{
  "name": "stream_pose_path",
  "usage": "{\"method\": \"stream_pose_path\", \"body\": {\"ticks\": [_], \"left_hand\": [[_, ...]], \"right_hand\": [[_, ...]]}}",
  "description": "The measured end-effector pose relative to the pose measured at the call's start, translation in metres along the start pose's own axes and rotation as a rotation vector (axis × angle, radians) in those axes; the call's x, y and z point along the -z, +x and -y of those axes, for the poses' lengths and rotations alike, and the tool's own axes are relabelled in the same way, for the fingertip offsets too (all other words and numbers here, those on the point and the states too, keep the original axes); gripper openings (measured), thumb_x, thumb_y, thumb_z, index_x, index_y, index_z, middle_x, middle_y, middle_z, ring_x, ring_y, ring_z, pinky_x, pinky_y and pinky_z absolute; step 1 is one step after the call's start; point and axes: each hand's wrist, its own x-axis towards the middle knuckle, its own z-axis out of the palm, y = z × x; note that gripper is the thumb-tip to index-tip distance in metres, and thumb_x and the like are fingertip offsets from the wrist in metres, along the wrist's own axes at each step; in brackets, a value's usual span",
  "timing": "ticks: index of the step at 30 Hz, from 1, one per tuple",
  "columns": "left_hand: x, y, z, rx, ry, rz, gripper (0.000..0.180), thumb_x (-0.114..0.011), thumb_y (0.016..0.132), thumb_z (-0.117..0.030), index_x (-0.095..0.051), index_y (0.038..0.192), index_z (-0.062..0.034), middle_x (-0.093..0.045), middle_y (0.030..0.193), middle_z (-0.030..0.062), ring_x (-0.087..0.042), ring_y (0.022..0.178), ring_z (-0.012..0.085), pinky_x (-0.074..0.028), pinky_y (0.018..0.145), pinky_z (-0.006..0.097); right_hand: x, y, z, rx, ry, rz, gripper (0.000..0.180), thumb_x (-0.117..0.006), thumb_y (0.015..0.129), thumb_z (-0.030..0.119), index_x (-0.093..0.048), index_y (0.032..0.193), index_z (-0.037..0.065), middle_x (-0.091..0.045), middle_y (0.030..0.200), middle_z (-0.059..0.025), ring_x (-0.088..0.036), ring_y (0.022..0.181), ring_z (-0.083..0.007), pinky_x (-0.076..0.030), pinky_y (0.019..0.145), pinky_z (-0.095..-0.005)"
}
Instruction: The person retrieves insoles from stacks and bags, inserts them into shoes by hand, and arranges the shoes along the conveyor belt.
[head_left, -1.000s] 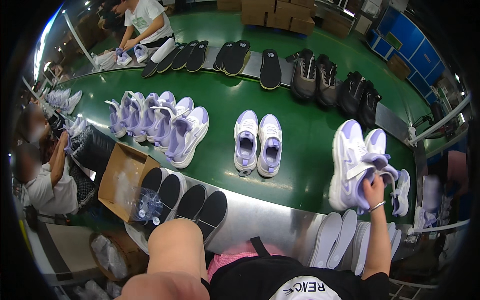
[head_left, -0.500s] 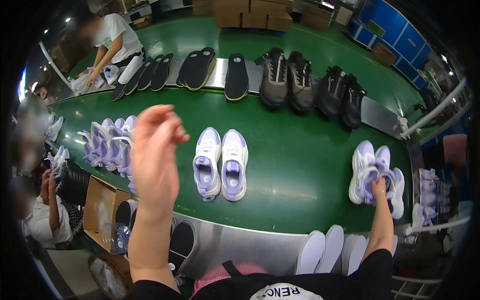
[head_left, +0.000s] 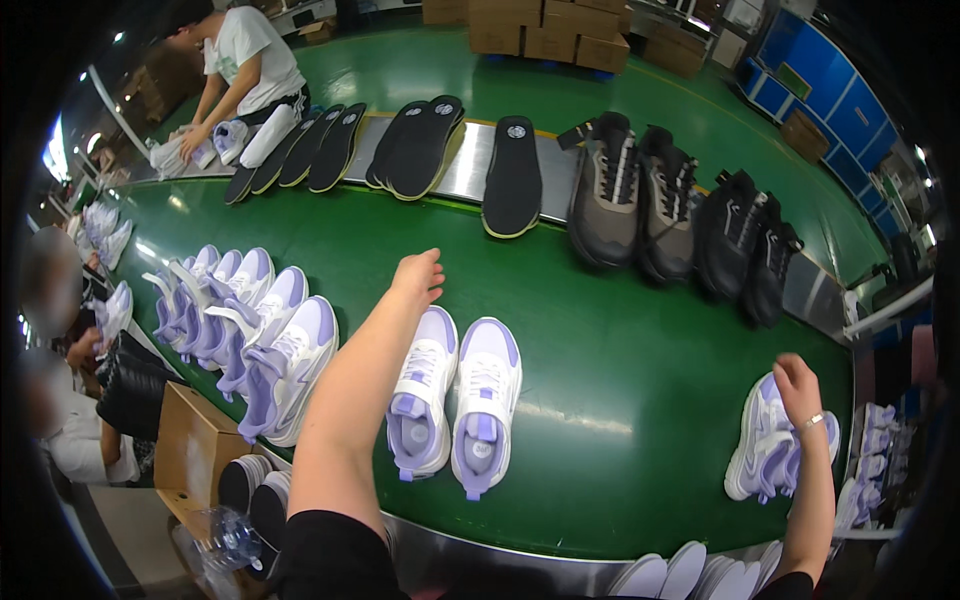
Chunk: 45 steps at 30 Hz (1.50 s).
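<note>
Versus half a second ago: left hand (head_left: 413, 277) has gone from raised up left of the centre pair to out over the counter (head_left: 620, 490) by that pair's toes. Right hand (head_left: 799, 392) was down in the right-end sneakers (head_left: 764, 440); now sits higher, over their toe end. View has shifted too, so everything sits at a new spot in frame.

Left fingers loosely bent, released, holding nothing. Right fingers curled; can't tell if they touch or grip a shoe.

Centre pair of white-and-purple sneakers (head_left: 487, 400) stands upright on the counter, side by side, toes away from the wearer, just right of the left forearm.

Hidden/unclear: left forearm covers the near edge of the sneaker row (head_left: 285, 340); right hand and wrist partly block the right-end sneakers. Pale insoles (head_left: 684, 572) cut by lower edge. People at far left blurred. Clear plastic (head_left: 232, 540) by the cardboard box (head_left: 182, 450) hard to make out.

Counts: centre pair, 2. Sneaker row at left, at least 5, overlapping. Right-end sneakers, at least 2. Dark trainers (head_left: 668, 215) along far rail, 4. Black insoles (head_left: 428, 150) there, at least 7. Pale insoles, about 5. Co-worker (head_left: 250, 70) upper left, 1, hands on shoes.
</note>
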Motion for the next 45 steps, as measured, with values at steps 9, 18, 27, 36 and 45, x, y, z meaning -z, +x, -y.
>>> {"method": "stream_pose_path", "body": {"ticks": [9,18,27,36,45], "left_hand": [[0.004,0.099,-0.027,-0.042,-0.037,-0.148,0.031,-0.050,0.083,-0.032,-0.046,0.105,-0.0102,-0.052,0.088,0.0030,-0.049,0.069,0.0139,-0.039,0.063,0.034],[0.001,0.174,-0.045,-0.207,-0.064,-0.255,0.029,-0.059,0.077,-0.031,-0.049,0.092,-0.0082,-0.051,0.076,0.0014,-0.047,0.061,0.0128,-0.039,0.058,0.032],[-0.012,0.185,-0.075,-0.315,-0.359,-0.295,0.012,-0.057,0.076,-0.016,-0.049,0.074,-0.0065,-0.044,0.061,0.0025,-0.041,0.049,0.0108,-0.036,0.042,0.024],[-0.022,0.178,-0.040,-0.369,-0.045,-0.644,0.049,-0.062,0.068,-0.015,-0.032,0.105,-0.0073,-0.046,0.098,0.0111,-0.048,0.080,0.0199,-0.042,0.066,0.037],[-0.091,0.082,0.002,0.011,0.234,0.203,0.048,-0.065,0.072,-0.031,-0.037,0.102,-0.0058,-0.044,0.102,0.0105,-0.046,0.084,0.0213,-0.043,0.071,0.039]], "right_hand": [[-0.141,0.268,0.086,0.276,-0.185,-0.532,0.043,-0.052,0.079,0.034,-0.051,0.100,-0.003,-0.055,0.095,-0.0218,-0.052,0.090,-0.0328,-0.041,0.079,-0.0362],[-0.183,0.369,0.152,-0.263,-0.555,-0.287,0.058,-0.050,0.075,0.049,-0.048,0.109,0.003,-0.050,0.111,-0.0189,-0.046,0.104,-0.0348,-0.038,0.085,-0.0418],[-0.161,0.411,0.095,-0.251,-0.486,0.198,0.044,-0.051,0.073,0.031,-0.056,0.097,-0.005,-0.057,0.095,-0.0208,-0.055,0.090,-0.0296,-0.042,0.077,-0.0348],[-0.131,0.277,0.123,0.403,-0.193,0.009,0.028,-0.057,0.068,0.014,-0.055,0.092,0.001,-0.059,0.085,-0.0146,-0.056,0.080,-0.0286,-0.041,0.073,-0.0327],[-0.076,0.126,0.174,1.262,-0.803,0.255,0.026,-0.052,0.062,0.015,-0.054,0.087,0.009,-0.052,0.078,-0.0012,-0.050,0.082,-0.0164,-0.033,0.086,-0.0440]]}}
